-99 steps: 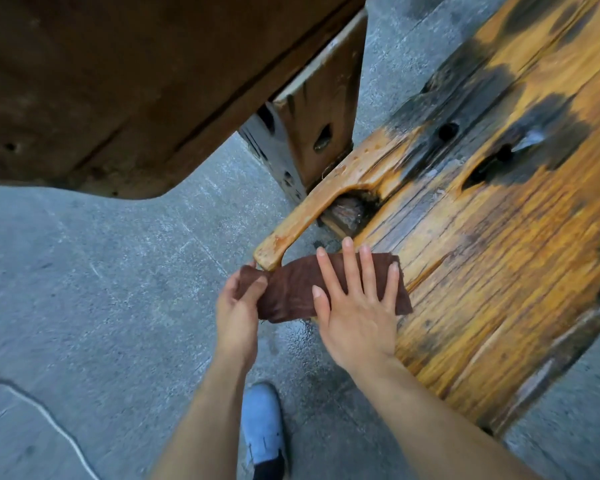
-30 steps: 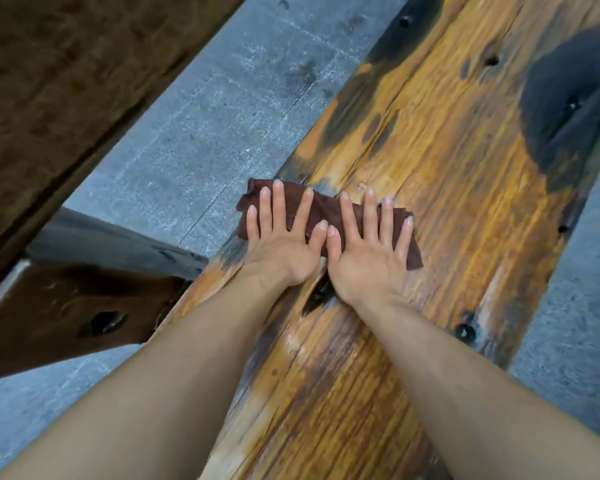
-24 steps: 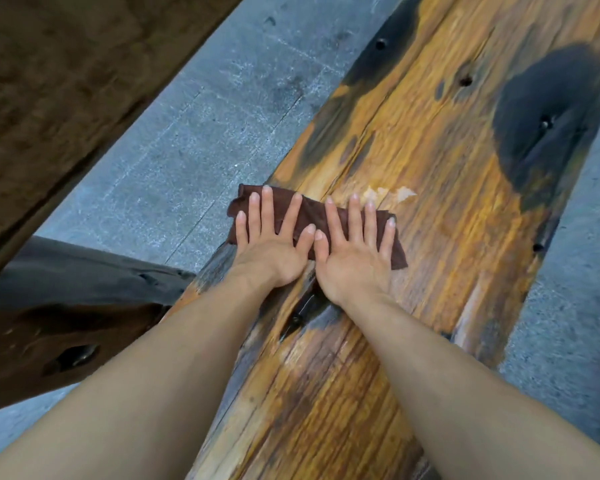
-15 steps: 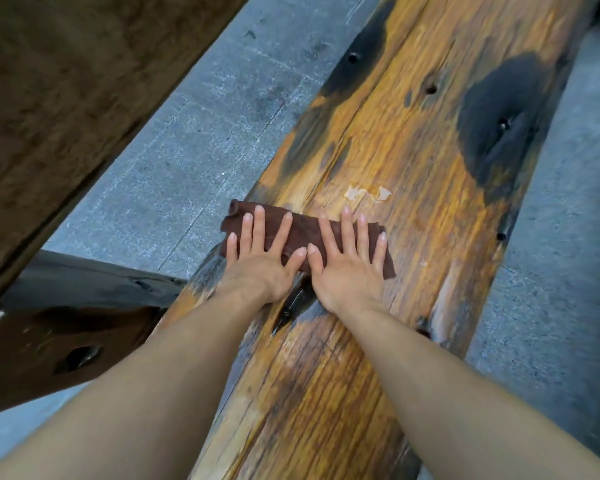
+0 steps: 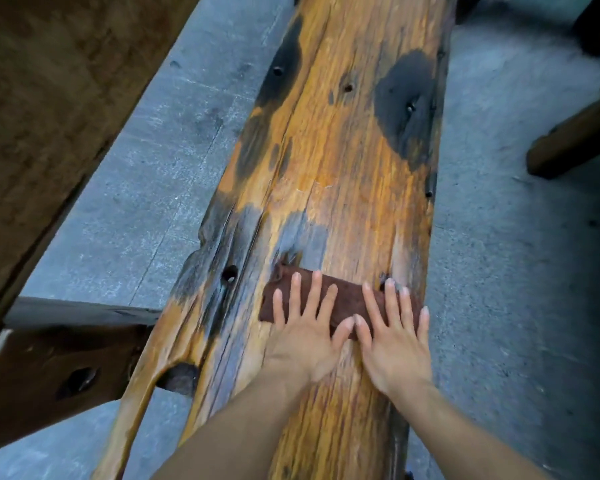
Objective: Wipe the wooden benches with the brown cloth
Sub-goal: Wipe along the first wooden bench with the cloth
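A long rough wooden bench (image 5: 340, 161), orange with black patches and small holes, runs from the bottom of the view up and away. The folded brown cloth (image 5: 347, 296) lies flat across its right half. My left hand (image 5: 305, 330) presses on the cloth's left part with fingers spread. My right hand (image 5: 395, 341) presses flat on its right part, beside the bench's right edge. The two thumbs nearly touch. Both palms cover the cloth's near edge.
A dark wooden table top (image 5: 42, 98) overhangs at upper left, with its thick leg (image 5: 49, 379) at lower left next to the bench. Grey concrete floor (image 5: 520, 306) lies on both sides. Another wooden piece (image 5: 575, 136) stands on the floor at right.
Both hands have slid the cloth from the bench's left edge across to its right side and back toward me. The view now shows more of the bench's far length.
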`<state>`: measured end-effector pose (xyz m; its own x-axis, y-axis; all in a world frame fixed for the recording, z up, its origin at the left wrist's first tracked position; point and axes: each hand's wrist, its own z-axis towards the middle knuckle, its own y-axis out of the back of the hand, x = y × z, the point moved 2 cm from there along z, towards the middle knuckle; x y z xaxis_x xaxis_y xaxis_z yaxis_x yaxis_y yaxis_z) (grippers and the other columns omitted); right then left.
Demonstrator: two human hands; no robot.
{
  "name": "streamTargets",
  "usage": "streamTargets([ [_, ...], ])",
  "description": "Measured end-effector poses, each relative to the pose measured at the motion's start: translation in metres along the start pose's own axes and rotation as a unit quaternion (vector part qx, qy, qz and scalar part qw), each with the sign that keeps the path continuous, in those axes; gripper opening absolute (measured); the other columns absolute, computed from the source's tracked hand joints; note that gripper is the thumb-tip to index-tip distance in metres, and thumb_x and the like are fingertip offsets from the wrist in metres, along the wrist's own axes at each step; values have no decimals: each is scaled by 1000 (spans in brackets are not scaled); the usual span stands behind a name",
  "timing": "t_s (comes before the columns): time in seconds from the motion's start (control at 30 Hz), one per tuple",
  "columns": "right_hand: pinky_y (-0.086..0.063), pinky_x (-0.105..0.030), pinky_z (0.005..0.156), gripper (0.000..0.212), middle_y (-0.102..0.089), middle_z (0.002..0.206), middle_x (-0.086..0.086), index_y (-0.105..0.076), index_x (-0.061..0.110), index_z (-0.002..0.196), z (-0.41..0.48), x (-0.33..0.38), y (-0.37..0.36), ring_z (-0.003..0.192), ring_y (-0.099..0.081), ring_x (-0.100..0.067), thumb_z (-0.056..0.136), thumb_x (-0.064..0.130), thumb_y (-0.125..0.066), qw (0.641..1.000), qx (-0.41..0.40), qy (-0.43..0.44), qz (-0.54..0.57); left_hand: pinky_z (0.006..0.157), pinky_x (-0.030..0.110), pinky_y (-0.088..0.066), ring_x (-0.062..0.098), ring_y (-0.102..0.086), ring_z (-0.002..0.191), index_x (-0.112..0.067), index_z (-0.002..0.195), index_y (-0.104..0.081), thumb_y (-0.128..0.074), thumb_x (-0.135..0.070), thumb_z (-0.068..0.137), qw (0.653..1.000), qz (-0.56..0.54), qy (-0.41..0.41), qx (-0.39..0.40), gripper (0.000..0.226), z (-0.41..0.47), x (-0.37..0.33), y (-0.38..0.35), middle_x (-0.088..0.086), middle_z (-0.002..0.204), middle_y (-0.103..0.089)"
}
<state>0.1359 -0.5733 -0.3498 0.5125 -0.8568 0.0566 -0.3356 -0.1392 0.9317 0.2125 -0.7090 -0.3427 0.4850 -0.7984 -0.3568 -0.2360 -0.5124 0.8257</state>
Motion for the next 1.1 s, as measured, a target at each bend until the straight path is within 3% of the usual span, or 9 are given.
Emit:
streamTargets([
  [0.1,6,-53,116,59,2,158,-3,5,40,147,16,7,2,147,4,-26,91,58,9,999,-39,-18,21,107,45,30,20,41,134,-48,137,29,-1,-57,95,999,25,-13,-43,53,8,5,-5,-8,156,26],
  [0.17,-11,-60,114,57,-19,156,-9,-18,34,148,29,10,6,144,-18,-34,96,53,-5,997,-61,-25,39,112,49,17,32,13,145,-46,147,3,-11,-51,99,994,45,-15,-94,51,15,3,-5,2,161,0],
  [0.23,-16,-61,112,55,-27,154,-11,-27,33,147,39,11,9,143,-23,-36,96,51,-18,996,-79,-25,40,111,50,2,37,-14,143,-41,147,-22,-23,-47,98,993,46,-2,-107,49,24,-3,3,7,157,-20],
  [0.27,-14,-61,113,55,-24,155,-10,-25,34,147,48,3,7,144,-21,-35,95,51,-20,996,-75,-33,37,111,50,5,36,-9,144,-43,147,-20,-23,-47,98,994,55,-8,-95,50,38,-10,2,8,158,-14],
  [0.37,-2,-56,115,55,-6,157,-4,-14,38,148,65,-1,14,146,-2,-28,95,53,-14,995,-90,-19,28,104,45,33,25,38,136,-53,138,22,-6,-53,96,994,64,-2,-86,51,60,-8,8,-1,153,30],
  [0.43,6,-53,116,56,3,157,-1,-4,40,148,83,-5,21,144,11,-22,94,55,-7,997,-80,-5,19,100,46,37,22,47,129,-54,130,35,-2,-55,96,995,69,1,-77,51,79,-8,12,-4,147,42],
  [0.6,21,-47,112,56,16,157,2,17,43,143,125,-17,37,138,31,-16,89,58,8,999,-41,-2,9,95,44,41,18,53,123,-54,121,45,2,-56,94,996,73,9,-43,51,121,-17,29,-7,137,52],
  [0.7,25,-45,110,53,25,154,3,22,46,139,155,-24,48,137,35,-15,91,58,5,999,-37,7,26,93,42,43,16,56,120,-56,120,45,6,-59,90,997,61,18,-31,49,152,-21,40,-10,133,55],
  [1.1,19,-47,113,60,17,159,1,5,43,149,256,-41,87,144,24,-19,90,58,2,997,-51,29,50,90,39,44,14,58,115,-58,117,43,1,-59,93,997,69,37,5,49,253,-39,86,-13,128,56],
])
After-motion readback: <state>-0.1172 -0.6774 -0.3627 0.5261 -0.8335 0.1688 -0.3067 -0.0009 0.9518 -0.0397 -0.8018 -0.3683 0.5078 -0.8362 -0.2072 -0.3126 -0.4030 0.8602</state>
